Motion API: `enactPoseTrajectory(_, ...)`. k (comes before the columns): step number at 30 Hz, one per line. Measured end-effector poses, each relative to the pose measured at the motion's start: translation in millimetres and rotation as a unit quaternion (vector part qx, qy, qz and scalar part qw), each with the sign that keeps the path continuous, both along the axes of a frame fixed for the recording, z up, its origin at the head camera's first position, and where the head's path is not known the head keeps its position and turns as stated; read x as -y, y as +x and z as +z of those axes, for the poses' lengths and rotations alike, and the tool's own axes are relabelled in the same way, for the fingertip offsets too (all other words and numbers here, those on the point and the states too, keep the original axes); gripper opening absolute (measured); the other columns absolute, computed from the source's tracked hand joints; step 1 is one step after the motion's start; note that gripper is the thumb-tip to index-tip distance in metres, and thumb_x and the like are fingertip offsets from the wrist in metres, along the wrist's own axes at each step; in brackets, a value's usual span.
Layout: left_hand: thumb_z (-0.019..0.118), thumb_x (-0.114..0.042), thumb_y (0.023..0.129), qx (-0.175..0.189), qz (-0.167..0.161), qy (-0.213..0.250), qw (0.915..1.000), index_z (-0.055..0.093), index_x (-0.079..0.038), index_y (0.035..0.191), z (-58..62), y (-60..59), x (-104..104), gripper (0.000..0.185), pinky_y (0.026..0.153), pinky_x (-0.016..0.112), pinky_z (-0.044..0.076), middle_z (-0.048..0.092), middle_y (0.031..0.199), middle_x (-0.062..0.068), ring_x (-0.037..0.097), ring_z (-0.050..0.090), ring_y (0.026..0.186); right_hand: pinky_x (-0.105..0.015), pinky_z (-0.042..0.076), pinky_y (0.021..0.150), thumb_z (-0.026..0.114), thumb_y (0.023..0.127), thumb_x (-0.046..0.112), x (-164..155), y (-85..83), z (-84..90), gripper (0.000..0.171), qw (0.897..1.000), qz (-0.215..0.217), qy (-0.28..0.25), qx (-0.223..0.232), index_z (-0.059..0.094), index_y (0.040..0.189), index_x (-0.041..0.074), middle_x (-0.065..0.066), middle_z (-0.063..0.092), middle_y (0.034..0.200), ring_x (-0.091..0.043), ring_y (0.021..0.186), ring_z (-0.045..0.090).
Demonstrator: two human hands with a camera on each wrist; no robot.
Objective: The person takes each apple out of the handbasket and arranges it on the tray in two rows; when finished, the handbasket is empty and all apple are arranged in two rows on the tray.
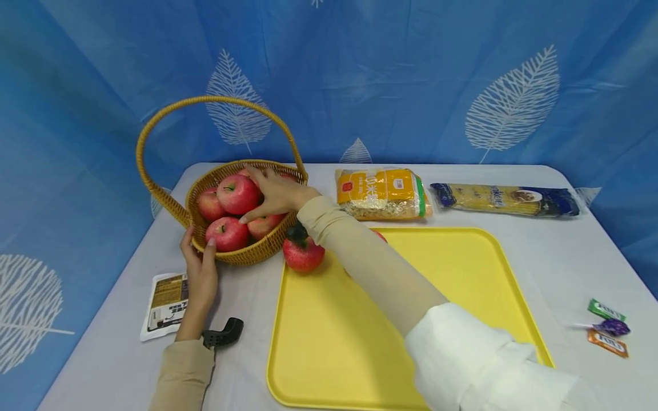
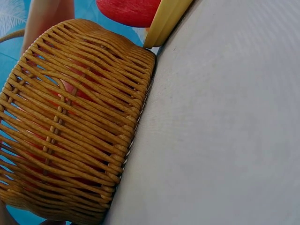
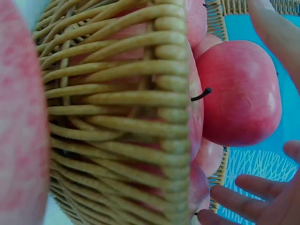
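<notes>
A brown wicker basket [image 1: 252, 255] with a tall arched handle holds several red apples [image 1: 239, 194]. My right hand [image 1: 277, 191] reaches over the basket, fingers spread above the fruit. In the right wrist view, those fingers [image 3: 248, 192] are parted around an upper apple [image 3: 241, 93], with space between them and its skin. My left hand [image 1: 201, 274] holds the basket's near left rim, its thumb by the front edge and its fingers near the handle's foot. The left wrist view is mostly filled by the basket's woven side [image 2: 79, 126], so that grip is largely hidden there.
A yellow tray [image 1: 329, 342] lies before me, with an apple [image 1: 303, 254] at its back left corner and another partly behind my right sleeve. Behind are a grain bag [image 1: 382, 194] and a noodle pack [image 1: 506, 200]. A white pouch [image 1: 167, 302] lies left; candies [image 1: 609, 326] lie right.
</notes>
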State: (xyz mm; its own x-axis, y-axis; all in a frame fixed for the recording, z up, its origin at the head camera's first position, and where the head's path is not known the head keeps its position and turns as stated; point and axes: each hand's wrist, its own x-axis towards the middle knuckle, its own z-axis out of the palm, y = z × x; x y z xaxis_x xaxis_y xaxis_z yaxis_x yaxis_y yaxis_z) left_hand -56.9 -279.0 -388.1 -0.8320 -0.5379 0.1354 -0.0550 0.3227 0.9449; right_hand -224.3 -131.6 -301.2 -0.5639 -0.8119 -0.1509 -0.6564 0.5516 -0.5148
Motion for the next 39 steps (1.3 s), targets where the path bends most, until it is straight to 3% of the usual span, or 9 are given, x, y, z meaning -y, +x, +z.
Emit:
enactPoseTrajectory(3,0.038,-0.027,0.095,0.008,0.001,-0.002,1.0000,0.011,-0.014,0.143,6.3,1.5,-2.8,0.056,0.114,0.042,0.013,0.011,0.151,0.006,0.022,0.013,0.140,-0.041,0.033,0.106,0.062,0.064,0.069,6.1,-1.4,-0.2,0.115,1.000,0.002,-0.008,-0.003,-0.008,0.145,0.028,-0.010,0.015,0.149,-0.023,0.135,0.027)
enactPoseTrajectory(10,0.039,-0.031,0.095,0.010,-0.001,-0.019,0.9998,0.011,-0.022,0.143,-11.2,-3.2,9.7,0.057,0.114,0.042,0.013,0.010,0.152,0.001,0.019,0.012,0.140,-0.042,0.033,0.106,0.063,0.064,0.069,22.0,-2.7,-1.3,0.115,1.000,-0.004,-0.013,0.002,-0.009,0.145,0.030,-0.010,0.006,0.152,-0.024,0.140,0.017)
enactPoseTrajectory(14,0.038,-0.032,0.095,0.011,0.000,-0.025,0.9996,0.010,-0.022,0.143,-12.3,-3.6,10.8,0.056,0.114,0.043,0.012,0.010,0.152,0.001,0.018,0.011,0.140,-0.041,0.034,0.106,0.062,0.066,0.067,29.6,-0.2,-2.1,0.112,1.000,-0.007,-0.023,0.005,-0.009,0.145,0.030,-0.009,0.008,0.152,-0.021,0.140,0.014)
enactPoseTrajectory(20,0.038,-0.031,0.095,0.017,-0.002,-0.024,0.9996,0.010,-0.020,0.143,-13.6,-2.8,11.6,0.057,0.114,0.043,0.011,0.010,0.151,0.001,0.019,0.010,0.140,-0.038,0.038,0.102,0.062,0.069,0.065,36.4,4.9,-6.4,0.111,1.000,-0.006,-0.019,0.010,-0.014,0.144,0.031,-0.009,0.009,0.152,-0.020,0.138,0.022)
enactPoseTrajectory(26,0.038,-0.031,0.095,0.016,-0.004,-0.023,0.9996,0.010,-0.022,0.143,-12.6,-2.7,10.6,0.057,0.114,0.043,0.012,0.009,0.151,0.001,0.019,0.010,0.140,-0.035,0.035,0.105,0.061,0.080,0.049,34.6,3.4,-11.5,0.097,0.998,0.000,-0.059,0.003,-0.008,0.146,0.026,-0.013,0.014,0.150,-0.022,0.136,0.027)
enactPoseTrajectory(34,0.039,-0.033,0.095,0.011,-0.004,-0.017,0.9998,0.010,-0.023,0.143,-10.2,-2.3,6.8,0.057,0.114,0.043,0.014,0.010,0.151,0.000,0.019,0.013,0.140,-0.039,0.033,0.106,0.058,0.083,0.047,30.9,0.0,-15.7,0.086,0.997,0.002,-0.082,0.016,0.001,0.146,0.032,-0.007,0.017,0.151,-0.020,0.139,0.015)
enactPoseTrajectory(39,0.038,-0.034,0.095,0.013,-0.001,-0.017,0.9998,0.010,-0.023,0.143,-10.3,-2.2,7.2,0.057,0.114,0.043,0.014,0.010,0.151,0.001,0.019,0.012,0.140,-0.039,0.032,0.107,0.057,0.083,0.048,29.4,-0.7,-19.3,0.079,0.995,0.005,-0.102,0.015,0.009,0.145,0.035,0.001,0.019,0.150,-0.019,0.139,0.015)
